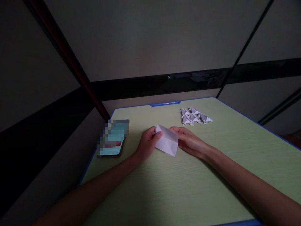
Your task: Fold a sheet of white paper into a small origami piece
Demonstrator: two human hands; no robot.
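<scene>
A small sheet of white paper (166, 142) with visible crease lines is held tilted above the middle of the table. My left hand (148, 142) pinches its left edge, thumb on top and fingers behind. At the opposite side, my right hand (188, 140) grips the paper's right edge; part of its fingers is hidden behind the sheet. Beyond my right hand lies a cluster of several folded white paper figures (194, 116), pointed in shape and set close together.
A smartphone (114, 138) with a lit, partly blurred screen lies at the table's left edge. The pale green table (235, 150) has a blue rim and a blue handle piece (165, 103) at the back. Behind it stands a panelled wall or cabinet (150, 40) with a dark band.
</scene>
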